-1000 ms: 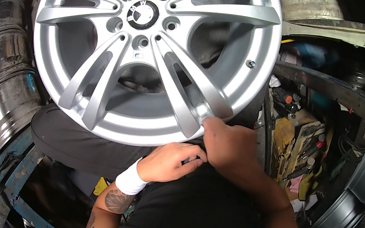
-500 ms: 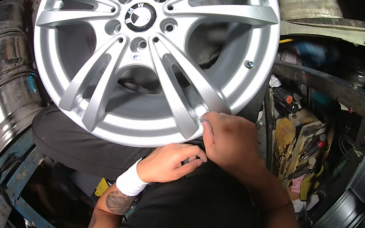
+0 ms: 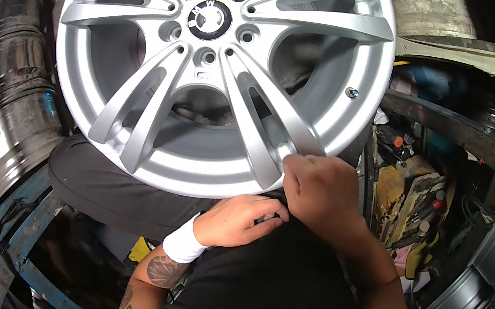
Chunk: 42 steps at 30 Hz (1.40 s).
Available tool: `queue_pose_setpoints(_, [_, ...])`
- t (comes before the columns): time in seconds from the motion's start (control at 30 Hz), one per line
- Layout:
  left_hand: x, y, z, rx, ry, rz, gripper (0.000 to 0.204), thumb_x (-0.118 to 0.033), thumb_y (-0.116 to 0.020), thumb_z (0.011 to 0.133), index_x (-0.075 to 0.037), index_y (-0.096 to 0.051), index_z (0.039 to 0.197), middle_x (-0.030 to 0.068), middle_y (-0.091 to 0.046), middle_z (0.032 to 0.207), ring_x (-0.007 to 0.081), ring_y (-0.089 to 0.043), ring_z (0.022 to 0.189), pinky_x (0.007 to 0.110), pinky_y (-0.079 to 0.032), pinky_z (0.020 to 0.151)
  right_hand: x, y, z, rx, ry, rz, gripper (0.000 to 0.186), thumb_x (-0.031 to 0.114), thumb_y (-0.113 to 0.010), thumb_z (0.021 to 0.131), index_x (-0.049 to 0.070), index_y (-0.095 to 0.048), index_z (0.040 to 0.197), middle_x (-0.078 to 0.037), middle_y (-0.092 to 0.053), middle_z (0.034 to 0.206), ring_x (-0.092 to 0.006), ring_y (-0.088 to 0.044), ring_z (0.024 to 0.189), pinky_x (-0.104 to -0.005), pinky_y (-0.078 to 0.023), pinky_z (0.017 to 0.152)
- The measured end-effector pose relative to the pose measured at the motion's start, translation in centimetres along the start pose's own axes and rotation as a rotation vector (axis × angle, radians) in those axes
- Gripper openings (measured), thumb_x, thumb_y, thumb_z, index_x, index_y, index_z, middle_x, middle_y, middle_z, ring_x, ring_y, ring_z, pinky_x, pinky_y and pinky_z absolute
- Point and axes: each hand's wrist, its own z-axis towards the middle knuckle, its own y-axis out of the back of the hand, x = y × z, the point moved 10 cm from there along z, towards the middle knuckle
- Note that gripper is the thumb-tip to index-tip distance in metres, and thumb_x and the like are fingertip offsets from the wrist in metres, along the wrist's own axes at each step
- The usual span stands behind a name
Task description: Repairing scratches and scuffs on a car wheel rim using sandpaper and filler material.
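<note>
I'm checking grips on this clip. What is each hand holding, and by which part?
The right hand grips the silver alloy wheel at its lower rim edge, by a spoke end. The left hand is curled below the wheel; whether it holds anything cannot be told.

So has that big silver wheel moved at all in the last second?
No. The silver wheel sits as before against the metal drum on its left, and the right hand stays at its lower rim.

Both forearms come up from below, bent inward so the hands meet close together. The left hand [image 3: 239, 219], with a white band at its wrist, is loosely curled. The right hand [image 3: 319, 190] sits just above it, fingers curled downward.
</note>
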Motion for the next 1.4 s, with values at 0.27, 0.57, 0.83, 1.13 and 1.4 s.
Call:
queue_pose_setpoints(0.27, [-0.9, -0.1, -1.0, 0.179, 0.083, -0.261, 0.016, -0.015, -0.067, 0.101, -0.006, -0.071, 0.114, 0.0092, -0.068, 0.083, 0.0229, -0.067, 0.077, 0.036, -0.05, 0.07, -0.3, -0.2, -1.1, -0.078, 0.031, 0.088, 0.01, 0.01, -0.069, 0.086, 0.007, -0.063, 0.079, -0.01, -0.065, 0.066, -0.0324, -0.068, 0.063, -0.0443, -0.051, 0.061])
queue_pose_setpoints(0.57, [-6.2, 5.1, -0.3, -0.237, 0.143, 0.444, 0.035, -0.022, -0.071, 0.098, -0.007, -0.069, 0.13, 0.0124, -0.071, 0.071, 0.0319, -0.07, 0.061, 0.04, -0.053, 0.058, -5.5, 6.9, -3.2, -0.281, -0.097, 0.391, 0.012, 0.009, -0.073, 0.091, 0.007, -0.076, 0.103, -0.011, -0.076, 0.083, -0.0274, -0.069, 0.063, -0.0401, -0.05, 0.062])
queue_pose_setpoints(0.83, [-6.0, 2.8, 2.5, -0.215, 0.398, 0.911, 0.054, -0.037, -0.072, 0.095, -0.004, -0.061, 0.136, 0.0126, -0.068, 0.062, 0.0354, -0.069, 0.056, 0.047, -0.053, 0.052, -3.9, 3.9, -3.1, -0.221, 0.119, 0.417, 0.016, 0.006, -0.076, 0.089, 0.005, -0.078, 0.105, -0.012, -0.078, 0.089, -0.0294, -0.074, 0.079, -0.0377, -0.055, 0.074])
queue_pose_setpoints(1.13, [-6.6, 2.4, 3.1, -0.34, 0.393, 1.038, 0.053, -0.041, -0.073, 0.095, -0.004, -0.064, 0.132, 0.0099, -0.065, 0.057, 0.0302, -0.068, 0.051, 0.043, -0.051, 0.049, -4.7, 6.9, -3.1, -0.335, 0.151, 0.446, 0.018, 0.003, -0.074, 0.089, 0.006, -0.078, 0.106, -0.013, -0.079, 0.094, -0.0295, -0.074, 0.08, -0.0367, -0.056, 0.074])
queue_pose_setpoints(1.4, [-8.1, 2.9, 2.4, -0.248, 0.22, 1.235, 0.041, -0.034, -0.073, 0.092, -0.01, -0.068, 0.125, 0.004, -0.069, 0.067, 0.0206, -0.07, 0.057, 0.036, -0.051, 0.053, -4.3, 6.4, -2.8, -0.286, 0.208, 0.444, 0.024, 0.0, -0.07, 0.088, 0.005, -0.074, 0.112, -0.014, -0.075, 0.092, -0.0317, -0.073, 0.084, -0.0387, -0.054, 0.08])
